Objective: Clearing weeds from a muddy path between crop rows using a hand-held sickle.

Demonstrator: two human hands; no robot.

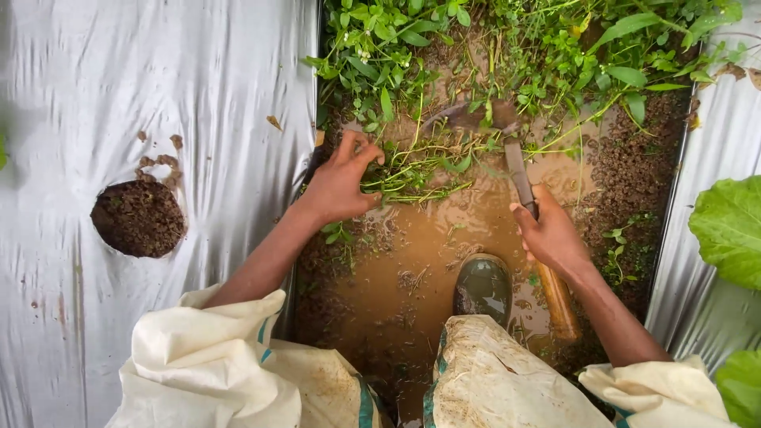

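My left hand (339,184) grips a bunch of green weed stems (412,170) lying over a muddy furrow. In my right hand (551,234) is a sickle (519,170) with a wooden handle; its curved dark blade (468,115) hooks around the weeds just beyond the bunch. Thick green weeds (507,47) cover the far end of the furrow. Brown muddy water (444,238) fills the furrow between my hands.
My rubber boot (482,287) stands in the water. Silver plastic mulch sheets (158,95) flank the furrow on both sides, the left one with a round planting hole of soil (139,218). Large green leaves (733,230) grow at the right edge.
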